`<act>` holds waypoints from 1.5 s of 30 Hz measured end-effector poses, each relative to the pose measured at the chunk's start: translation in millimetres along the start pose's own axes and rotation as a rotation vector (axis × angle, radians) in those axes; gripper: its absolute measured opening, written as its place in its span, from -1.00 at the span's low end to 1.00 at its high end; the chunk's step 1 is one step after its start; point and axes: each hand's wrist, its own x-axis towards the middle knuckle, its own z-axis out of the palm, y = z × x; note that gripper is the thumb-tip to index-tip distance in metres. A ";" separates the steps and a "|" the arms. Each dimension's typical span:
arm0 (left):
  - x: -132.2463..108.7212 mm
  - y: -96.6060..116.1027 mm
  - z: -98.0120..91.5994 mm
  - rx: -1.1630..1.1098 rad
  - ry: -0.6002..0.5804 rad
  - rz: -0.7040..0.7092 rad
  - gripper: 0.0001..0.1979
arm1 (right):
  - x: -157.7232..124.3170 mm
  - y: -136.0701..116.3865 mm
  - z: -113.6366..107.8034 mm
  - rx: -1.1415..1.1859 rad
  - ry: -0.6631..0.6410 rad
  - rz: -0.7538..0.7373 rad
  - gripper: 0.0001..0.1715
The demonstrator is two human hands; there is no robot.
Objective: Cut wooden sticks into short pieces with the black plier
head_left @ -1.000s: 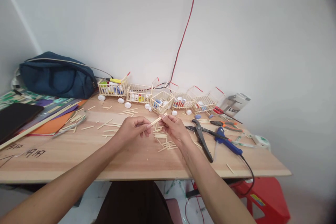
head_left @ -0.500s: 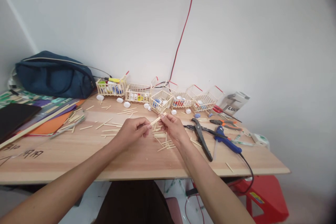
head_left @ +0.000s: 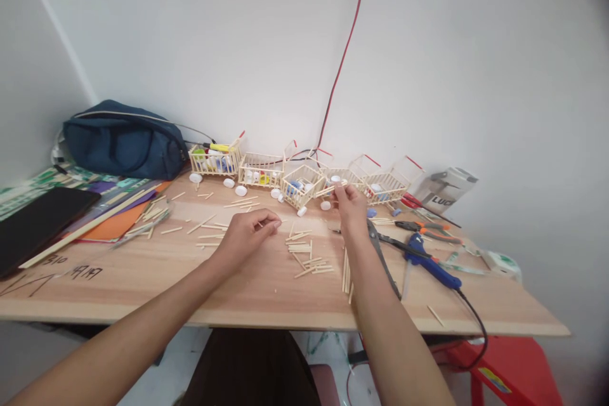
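Observation:
My right hand (head_left: 351, 208) is closed on a few thin wooden sticks (head_left: 327, 191) that point left, in front of the small stick-built carts. My left hand (head_left: 250, 228) hovers above the table with its fingertips pinched together. Whatever may be between them is too small to make out. Short cut sticks (head_left: 311, 263) lie in a loose pile between and below the hands. Behind them stands a miniature shopping cart (head_left: 302, 183) with white wheels and small blue and white pieces inside. Part of another cart is hidden behind my right hand.
More carts, such as one with coloured pieces (head_left: 216, 162), line the wall. On the right lie a blue glue gun (head_left: 431, 260), orange-handled pliers (head_left: 428, 228) and a dark cutter (head_left: 380, 254), partly covered by my forearm. A blue bag (head_left: 126, 143) and black tablet-like slab (head_left: 42, 222) sit left.
My hands have moved apart. My right hand has gone right and away from me with the sticks, towards the carts. My left hand has stayed near its place. The view has shifted slightly.

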 end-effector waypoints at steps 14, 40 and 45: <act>1.3 -7.2 4.1 0.127 0.043 0.018 -0.84 | 4.8 35.8 -9.2 -0.402 -0.025 -0.073 -0.56; 92.3 0.5 30.3 0.610 0.015 0.362 -0.89 | 3.2 26.8 -8.6 -0.590 -0.008 -0.108 -0.69; 95.4 -3.4 19.3 0.531 -0.007 0.375 -0.88 | 4.4 24.6 -10.5 -0.582 -0.001 -0.108 -0.67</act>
